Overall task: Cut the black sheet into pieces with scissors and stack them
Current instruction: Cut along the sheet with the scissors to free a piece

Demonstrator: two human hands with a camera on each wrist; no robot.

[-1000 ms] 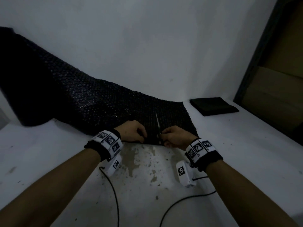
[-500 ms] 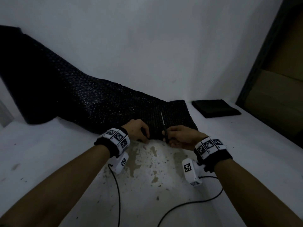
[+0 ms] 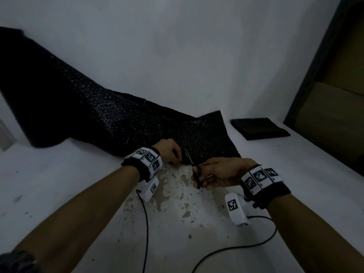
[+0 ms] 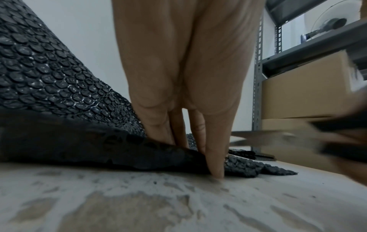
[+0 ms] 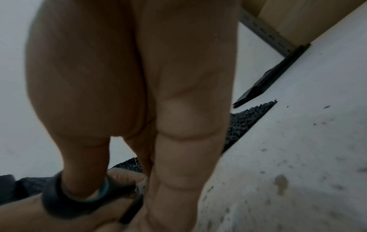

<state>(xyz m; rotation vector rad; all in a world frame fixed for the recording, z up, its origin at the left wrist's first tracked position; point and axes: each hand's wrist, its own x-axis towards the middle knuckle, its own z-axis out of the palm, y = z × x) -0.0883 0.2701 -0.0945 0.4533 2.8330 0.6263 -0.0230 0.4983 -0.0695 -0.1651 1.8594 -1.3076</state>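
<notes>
Head view showed the right hand [image 3: 220, 172] gripping the scissors [image 3: 194, 170], thumb through one handle loop and fingers curled around the other. The blades were parted only slightly, tips resting at the near edge of the black sheet [image 3: 122, 123]. Left of the blades, the left hand [image 3: 169, 150] pressed down on that edge; the left wrist view showed its fingers [image 4: 214, 157] extended to the sheet and the table [image 3: 197, 223], thumb not visible, with no clear pinch. The hand therefore read as pressing, not gripping.

Step in hand, as judged: starting a cut at the near edge, to separate the end section lying right of the blades. The next move would call for opening the blades wider, feeding the edge deep between them, and cutting straight toward the wall while the left hand kept the material taut and flat. Slack material could fold between the blades instead of shearing.

The sheet was black bubble wrap with a glossy, raised cell texture. It ran from a bulky mass at far left, against the wall, down onto the table, ending flat in front of the hands. A stack of cut pieces [image 3: 260, 128] lay well apart to the right, near a metal shelf holding cardboard boxes [image 4: 305, 97].
</notes>
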